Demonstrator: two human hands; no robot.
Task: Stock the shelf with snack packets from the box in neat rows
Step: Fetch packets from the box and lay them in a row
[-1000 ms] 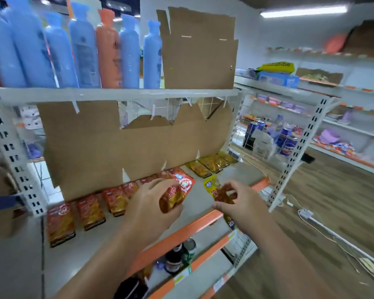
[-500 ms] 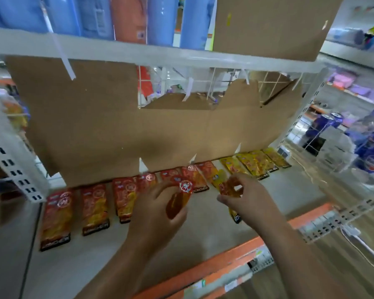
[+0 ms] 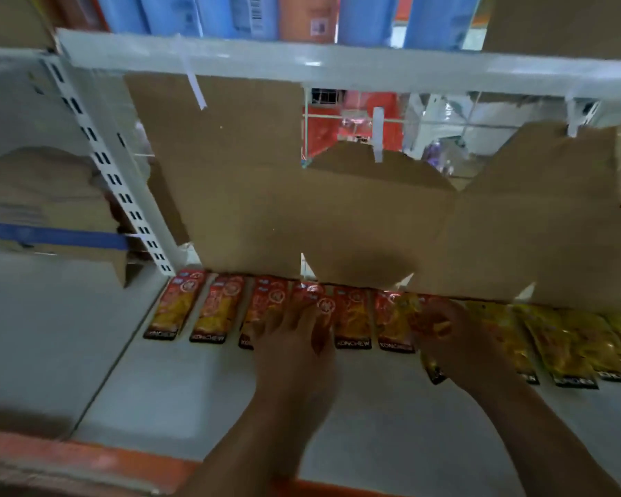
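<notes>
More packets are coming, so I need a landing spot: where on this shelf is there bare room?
The white shelf is bare in front of the back row, from the packets' lower ends to the orange front edge, widest left of the left hand. Crowded along the cardboard backing: red packets left, yellow packets right, the right hand gripping one at the join.
</notes>
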